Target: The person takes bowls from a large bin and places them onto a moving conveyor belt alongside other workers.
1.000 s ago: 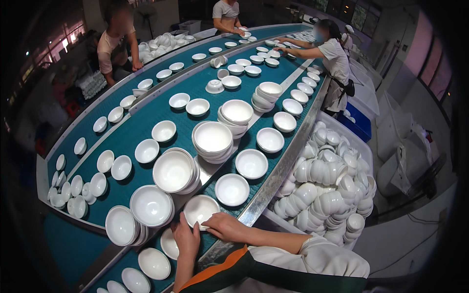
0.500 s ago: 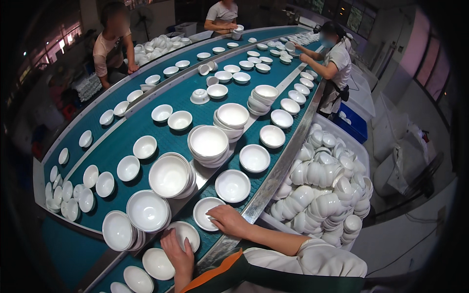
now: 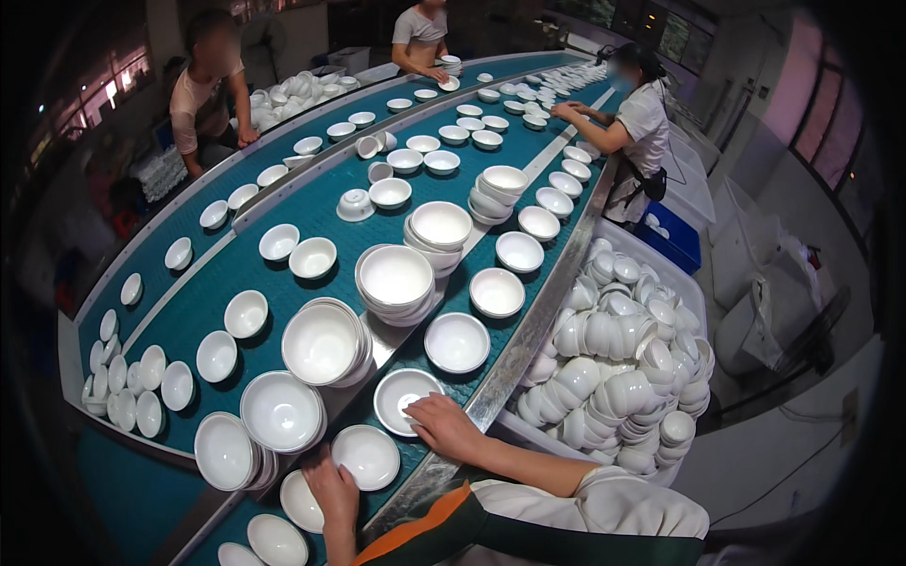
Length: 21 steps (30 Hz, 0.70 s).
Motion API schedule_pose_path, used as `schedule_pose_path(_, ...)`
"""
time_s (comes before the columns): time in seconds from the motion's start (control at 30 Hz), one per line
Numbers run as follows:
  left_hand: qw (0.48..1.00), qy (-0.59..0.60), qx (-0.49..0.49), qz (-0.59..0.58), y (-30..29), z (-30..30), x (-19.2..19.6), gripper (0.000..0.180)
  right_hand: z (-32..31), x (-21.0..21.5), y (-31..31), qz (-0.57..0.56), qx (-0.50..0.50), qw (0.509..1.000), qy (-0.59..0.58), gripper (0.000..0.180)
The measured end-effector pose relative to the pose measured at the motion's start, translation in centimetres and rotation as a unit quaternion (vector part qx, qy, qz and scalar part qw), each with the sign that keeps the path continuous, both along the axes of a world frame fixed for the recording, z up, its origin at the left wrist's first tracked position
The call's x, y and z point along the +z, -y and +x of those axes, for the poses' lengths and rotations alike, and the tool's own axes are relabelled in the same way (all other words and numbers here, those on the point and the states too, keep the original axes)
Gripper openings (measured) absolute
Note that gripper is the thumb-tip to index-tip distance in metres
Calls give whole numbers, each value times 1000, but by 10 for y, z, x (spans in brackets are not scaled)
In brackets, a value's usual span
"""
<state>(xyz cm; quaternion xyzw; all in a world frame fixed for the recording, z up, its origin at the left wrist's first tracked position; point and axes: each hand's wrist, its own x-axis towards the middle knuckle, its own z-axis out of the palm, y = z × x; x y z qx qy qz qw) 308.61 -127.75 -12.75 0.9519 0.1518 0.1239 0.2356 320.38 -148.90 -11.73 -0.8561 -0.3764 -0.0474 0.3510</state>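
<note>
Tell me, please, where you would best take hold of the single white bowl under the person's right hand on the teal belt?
Probably by the rim of the white bowl, from above on the near side: it sits upright and open, apart from its neighbours, with the right hand already at that edge.

View from above of a teal conveyor belt [image 3: 283, 203] crowded with white bowls, single and stacked. The right hand [image 3: 444, 426] is laid on the rim of a white bowl [image 3: 404, 398] near the belt's metal edge rail [image 3: 528, 330]. The left hand [image 3: 332, 491] is placed between a second bowl [image 3: 366, 457] and a third bowl [image 3: 300, 500], touching both. A bin of heaped bowls [image 3: 618, 368] is seen beside the rail. Three other people are shown at the belt: one in a white top [image 3: 646, 127] on the right, two on the far side.
</note>
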Motion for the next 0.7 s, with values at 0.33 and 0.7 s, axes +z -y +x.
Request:
schedule_pose_path(0.33, 996, 39, -36, -75, 27, 21, 10, 46, -26, -5, -30, 35, 166, 981, -91, 17)
schedule_pose_path(0.7, 999, -5, 29, -23, 2, -8, 5, 53, -7, 14, -13, 61, 48, 995, -66, 24)
